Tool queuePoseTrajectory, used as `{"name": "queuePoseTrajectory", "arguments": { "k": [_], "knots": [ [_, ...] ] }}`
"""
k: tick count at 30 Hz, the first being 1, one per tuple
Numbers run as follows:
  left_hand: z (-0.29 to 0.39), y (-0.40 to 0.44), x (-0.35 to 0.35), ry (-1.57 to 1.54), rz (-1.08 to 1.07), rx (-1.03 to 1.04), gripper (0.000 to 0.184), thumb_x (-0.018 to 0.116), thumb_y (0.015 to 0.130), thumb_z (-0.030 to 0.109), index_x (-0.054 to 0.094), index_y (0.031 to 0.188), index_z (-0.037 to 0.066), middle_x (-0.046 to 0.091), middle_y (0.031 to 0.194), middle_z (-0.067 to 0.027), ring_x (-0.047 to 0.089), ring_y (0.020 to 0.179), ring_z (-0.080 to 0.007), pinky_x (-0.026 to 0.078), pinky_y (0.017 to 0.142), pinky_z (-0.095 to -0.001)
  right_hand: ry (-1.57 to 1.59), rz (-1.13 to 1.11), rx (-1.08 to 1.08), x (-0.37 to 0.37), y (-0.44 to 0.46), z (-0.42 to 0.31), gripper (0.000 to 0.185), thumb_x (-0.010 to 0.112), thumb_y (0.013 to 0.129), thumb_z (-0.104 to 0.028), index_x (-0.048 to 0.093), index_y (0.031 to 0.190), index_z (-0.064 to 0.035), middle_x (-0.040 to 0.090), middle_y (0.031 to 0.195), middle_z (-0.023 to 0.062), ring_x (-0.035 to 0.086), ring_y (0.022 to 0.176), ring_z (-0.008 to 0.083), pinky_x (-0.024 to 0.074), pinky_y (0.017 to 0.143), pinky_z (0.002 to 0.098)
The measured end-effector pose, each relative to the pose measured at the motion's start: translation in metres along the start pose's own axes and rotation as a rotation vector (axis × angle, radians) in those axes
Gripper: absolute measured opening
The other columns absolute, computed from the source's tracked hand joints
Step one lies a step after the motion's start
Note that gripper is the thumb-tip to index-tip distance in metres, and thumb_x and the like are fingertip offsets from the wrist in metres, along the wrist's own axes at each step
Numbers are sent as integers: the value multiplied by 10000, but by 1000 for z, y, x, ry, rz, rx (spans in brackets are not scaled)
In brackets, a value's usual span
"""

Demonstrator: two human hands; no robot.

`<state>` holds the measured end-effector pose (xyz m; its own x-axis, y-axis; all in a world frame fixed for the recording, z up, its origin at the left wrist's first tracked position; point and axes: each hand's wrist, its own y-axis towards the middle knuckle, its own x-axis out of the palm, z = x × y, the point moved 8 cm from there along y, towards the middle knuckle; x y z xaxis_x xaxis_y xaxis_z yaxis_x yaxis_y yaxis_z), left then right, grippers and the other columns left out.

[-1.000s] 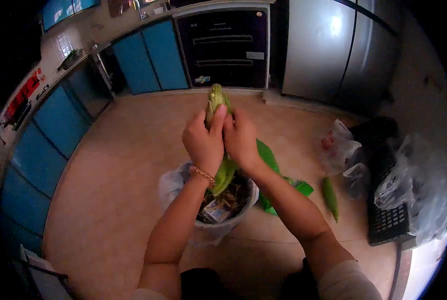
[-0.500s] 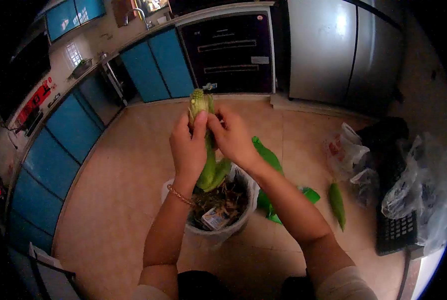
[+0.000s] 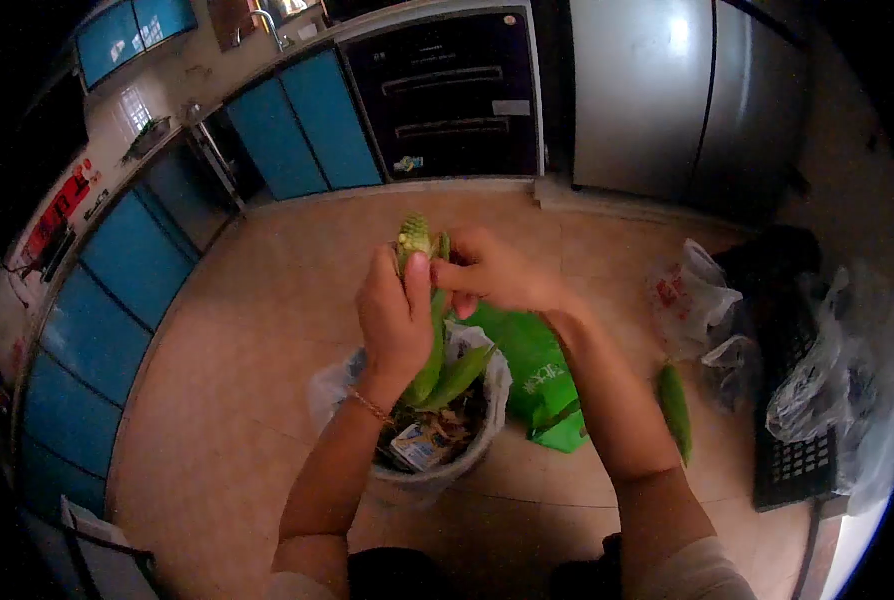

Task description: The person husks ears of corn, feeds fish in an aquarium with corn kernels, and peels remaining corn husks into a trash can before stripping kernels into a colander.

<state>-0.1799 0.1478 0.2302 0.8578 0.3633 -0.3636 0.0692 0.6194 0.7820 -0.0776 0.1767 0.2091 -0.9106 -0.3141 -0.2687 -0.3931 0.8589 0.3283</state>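
Note:
My left hand point(image 3: 395, 310) is wrapped round an ear of corn point(image 3: 414, 234) held upright, its pale kernels bare at the tip. Pinched at the ear's right side, my right hand point(image 3: 497, 270) grips a strip of green husk near the top; its fingertips are partly hidden. Loose husk leaves point(image 3: 459, 378) hang below, over a bin point(image 3: 504, 395) lined with a whitish plastic bag. Brown scraps and a small printed packet point(image 3: 417, 447) lie inside the bin.
A green bag point(image 3: 532, 365) lies right of the bin. Farther right on the floor is an unhusked ear of corn point(image 3: 673, 405), near clear plastic bags point(image 3: 817, 380) and a black crate point(image 3: 797, 465). Blue cabinets point(image 3: 92, 335) line the left; a fridge point(image 3: 642, 110) stands behind.
Both hands and the corn have come down slightly. My right hand has moved outward to the right, drawing husk away from the ear. The green bag shows more.

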Motion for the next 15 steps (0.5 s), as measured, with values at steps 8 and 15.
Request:
{"name": "queuePoseTrajectory", "arguments": {
  "k": [8,15],
  "knots": [
    [-19,5,7,-60,-58,-74,241,398,874,219,449,834,-13,481,646,-159,456,562,-262,343,507,-356,-28,370,-143,6,19,30,323,501,749,-269,542,650,36,525,544,161,511,477,227,398,466,350],
    [-18,5,-6,74,204,18,252,394,872,221,427,798,-17,481,658,-183,471,600,-347,355,526,-386,550,692,189,19,11,52,233,470,775,-220,523,667,-21,488,573,82,454,504,160,348,469,294]
  ]
}}
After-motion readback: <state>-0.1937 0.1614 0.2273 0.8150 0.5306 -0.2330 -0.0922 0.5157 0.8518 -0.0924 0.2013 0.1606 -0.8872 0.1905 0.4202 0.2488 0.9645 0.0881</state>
